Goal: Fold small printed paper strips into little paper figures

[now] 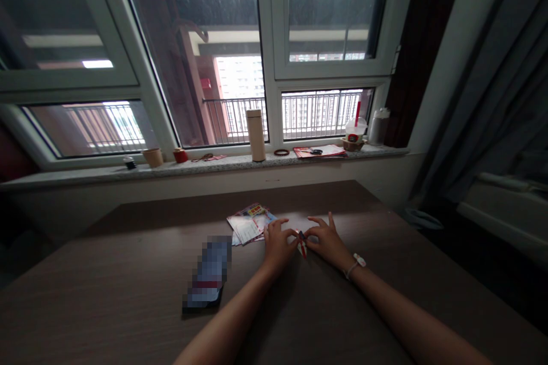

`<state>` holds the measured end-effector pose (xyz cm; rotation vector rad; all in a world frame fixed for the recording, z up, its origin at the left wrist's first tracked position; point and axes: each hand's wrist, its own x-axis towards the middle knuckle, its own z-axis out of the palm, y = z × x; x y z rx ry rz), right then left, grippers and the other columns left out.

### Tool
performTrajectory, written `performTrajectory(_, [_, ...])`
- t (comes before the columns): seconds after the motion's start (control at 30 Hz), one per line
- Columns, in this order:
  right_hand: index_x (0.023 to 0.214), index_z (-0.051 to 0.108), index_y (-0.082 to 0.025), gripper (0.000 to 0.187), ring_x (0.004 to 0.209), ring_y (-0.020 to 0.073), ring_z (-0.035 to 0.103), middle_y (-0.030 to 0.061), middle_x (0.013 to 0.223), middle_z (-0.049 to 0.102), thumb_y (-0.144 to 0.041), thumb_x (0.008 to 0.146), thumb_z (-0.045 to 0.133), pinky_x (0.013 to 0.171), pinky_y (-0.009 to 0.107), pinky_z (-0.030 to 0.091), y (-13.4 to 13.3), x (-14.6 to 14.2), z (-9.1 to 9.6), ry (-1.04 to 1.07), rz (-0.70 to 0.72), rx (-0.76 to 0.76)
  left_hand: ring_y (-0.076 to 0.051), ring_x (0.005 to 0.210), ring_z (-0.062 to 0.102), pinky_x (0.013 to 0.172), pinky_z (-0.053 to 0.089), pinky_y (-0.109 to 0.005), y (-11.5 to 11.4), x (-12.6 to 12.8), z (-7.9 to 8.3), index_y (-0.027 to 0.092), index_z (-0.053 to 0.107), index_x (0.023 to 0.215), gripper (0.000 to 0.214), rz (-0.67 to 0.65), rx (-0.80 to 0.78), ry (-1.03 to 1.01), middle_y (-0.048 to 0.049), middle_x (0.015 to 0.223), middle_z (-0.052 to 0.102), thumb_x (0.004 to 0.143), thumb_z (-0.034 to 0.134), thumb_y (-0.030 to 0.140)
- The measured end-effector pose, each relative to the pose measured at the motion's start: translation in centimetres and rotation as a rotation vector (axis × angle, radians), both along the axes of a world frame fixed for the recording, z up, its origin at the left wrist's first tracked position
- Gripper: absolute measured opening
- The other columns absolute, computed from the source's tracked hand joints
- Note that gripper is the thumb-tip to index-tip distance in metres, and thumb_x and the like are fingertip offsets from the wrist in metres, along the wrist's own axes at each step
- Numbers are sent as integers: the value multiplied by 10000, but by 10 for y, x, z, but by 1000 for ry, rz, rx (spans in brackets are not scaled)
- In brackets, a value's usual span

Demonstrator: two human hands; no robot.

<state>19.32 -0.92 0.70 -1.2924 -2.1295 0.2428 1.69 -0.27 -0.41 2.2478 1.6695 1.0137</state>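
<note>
Between my hands, just above or on the brown table [342,308], is a small folded paper piece [302,247] in white and red with a dark tip. My left hand [279,244] pinches its left side between thumb and index finger. From the right, my right hand [329,241] pinches it the same way, with its other fingers raised. A bracelet with a pale charm [358,260] circles my right wrist. Beside my left hand lie several printed paper sheets [246,227], partly overlapping. The folded piece's exact shape is too small to make out.
A phone [208,276], blurred out, lies left of my left forearm. On the stone windowsill [222,165] stand a beige bottle [256,136], a paper cup [153,157], a red spool [180,155], scissors [315,151] on papers, and a drink cup [355,130] with a red straw.
</note>
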Motion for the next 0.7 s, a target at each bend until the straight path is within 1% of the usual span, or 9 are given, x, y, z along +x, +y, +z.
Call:
performTrajectory(0.07, [881, 729, -258, 161, 1276, 231, 470, 59, 1080, 689, -302, 827, 584, 1131, 570, -80, 1, 0, -3, 17, -18, -27, -274, 1244, 392, 1106, 204, -533, 1, 2, 1, 284, 748, 803, 45, -5, -17, 7, -25, 1282, 550, 777, 713, 294])
performTrajectory(0.23, [921, 729, -270, 169, 1306, 258, 423, 69, 1154, 660, -305, 817, 600, 1118, 598, -31, 5, 1, -10, 88, -72, -145, -276, 1231, 405, 1107, 184, -560, 1, 4, 4, 277, 751, 804, 50, 1, -15, 24, -37, 1283, 557, 774, 715, 294])
performTrajectory(0.33, [922, 718, -285, 165, 1308, 269, 404, 43, 1120, 679, -314, 816, 596, 1105, 621, -21, 7, 1, -12, 123, -69, -197, -277, 1235, 403, 1113, 168, -565, 0, 5, 6, 277, 752, 798, 50, 2, -6, 54, -39, 1286, 559, 772, 711, 286])
performTrajectory(0.47, [910, 708, -298, 154, 1302, 278, 392, 10, 1087, 699, -316, 822, 582, 1086, 651, -22, 8, 1, -14, 108, -56, -202, -280, 1246, 399, 1118, 145, -576, -1, 7, 7, 277, 749, 825, 83, -2, 0, 100, -40, 1308, 549, 750, 721, 257])
performTrajectory(0.57, [906, 707, -296, 147, 1302, 284, 383, 12, 1097, 698, -311, 819, 590, 1080, 660, -24, 9, 0, -14, 91, -51, -198, -290, 1260, 390, 1114, 139, -594, -1, 9, 5, 281, 742, 850, 127, -4, 1, 121, -40, 1327, 538, 734, 728, 232])
performTrajectory(0.7, [901, 716, -299, 148, 1312, 288, 372, 17, 1086, 704, -322, 811, 601, 1077, 667, -41, 8, 0, -13, 96, -53, -201, -292, 1277, 375, 1102, 148, -605, 0, 11, 2, 288, 733, 859, 122, -13, 19, 126, -38, 1342, 528, 760, 701, 225])
